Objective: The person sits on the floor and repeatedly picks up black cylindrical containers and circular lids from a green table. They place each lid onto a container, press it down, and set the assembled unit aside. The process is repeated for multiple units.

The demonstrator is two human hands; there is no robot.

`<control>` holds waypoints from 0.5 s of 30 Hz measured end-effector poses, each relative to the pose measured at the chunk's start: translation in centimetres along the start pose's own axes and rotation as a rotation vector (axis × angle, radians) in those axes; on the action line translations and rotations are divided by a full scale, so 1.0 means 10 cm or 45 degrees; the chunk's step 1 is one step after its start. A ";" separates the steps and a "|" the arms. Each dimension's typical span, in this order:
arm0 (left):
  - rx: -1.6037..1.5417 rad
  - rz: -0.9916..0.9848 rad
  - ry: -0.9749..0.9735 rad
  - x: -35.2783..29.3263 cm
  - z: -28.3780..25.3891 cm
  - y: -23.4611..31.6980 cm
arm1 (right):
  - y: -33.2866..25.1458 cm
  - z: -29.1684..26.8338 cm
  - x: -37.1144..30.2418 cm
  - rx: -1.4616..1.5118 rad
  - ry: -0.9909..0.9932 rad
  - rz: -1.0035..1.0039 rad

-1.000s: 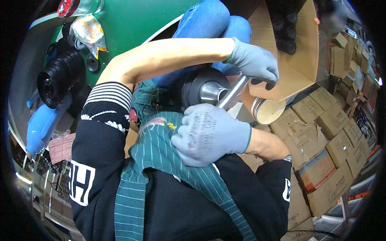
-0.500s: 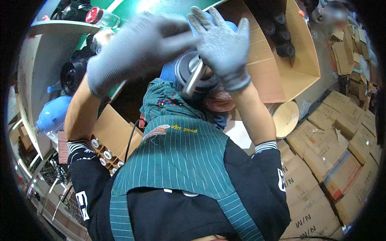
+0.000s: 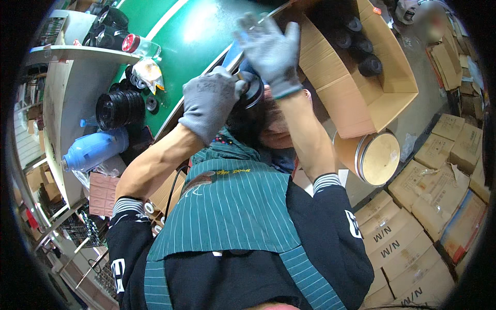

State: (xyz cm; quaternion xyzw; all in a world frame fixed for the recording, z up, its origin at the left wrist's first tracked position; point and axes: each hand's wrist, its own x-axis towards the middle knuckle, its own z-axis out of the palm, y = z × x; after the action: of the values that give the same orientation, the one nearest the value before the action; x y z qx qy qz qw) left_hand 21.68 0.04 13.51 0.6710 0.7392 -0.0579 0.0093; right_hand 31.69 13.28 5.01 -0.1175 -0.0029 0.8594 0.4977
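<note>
Both my hands wear grey knit gloves. My left hand [image 3: 209,101], at the edge of the green table, is closed with its thumb side against a round black part [image 3: 252,92]. It grips this part, though the fingers' hold is mostly hidden; a bit of metal shows by the thumb. To the right and farther off, my right hand [image 3: 271,54] is raised with its fingers spread and nothing in it, slightly blurred. Below the hands is my green striped apron [image 3: 232,206].
An open cardboard box [image 3: 336,82] with dark round parts stands right, beside a round drum [image 3: 380,159]. Stacked cartons [image 3: 408,227] fill the lower right. On the green table [image 3: 206,31] are a red-lidded jar [image 3: 142,46] and black rings [image 3: 121,109]. A blue bottle [image 3: 98,149] lies left.
My left hand has moved down and closed beside the round black part, whose metal rod showed plainly before. My right hand has shifted slightly left and stays spread. The view has shifted, showing more table.
</note>
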 end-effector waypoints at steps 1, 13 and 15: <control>-0.059 -0.018 -0.012 -0.04 -0.01 -0.04 | -0.15 -0.17 -0.02 -0.157 -0.008 -0.201; -0.205 0.098 0.089 -0.14 0.06 -0.15 | 0.13 -0.93 0.39 0.498 -0.372 0.806; -0.265 0.190 0.140 -0.12 0.10 -0.22 | 0.01 -1.28 0.44 0.594 -0.582 0.810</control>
State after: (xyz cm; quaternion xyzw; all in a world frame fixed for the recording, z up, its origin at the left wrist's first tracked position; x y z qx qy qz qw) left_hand 19.52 -1.49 12.76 0.7217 0.6886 0.0568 0.0424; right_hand 32.18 15.54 -8.30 0.1953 0.1174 0.9511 0.2087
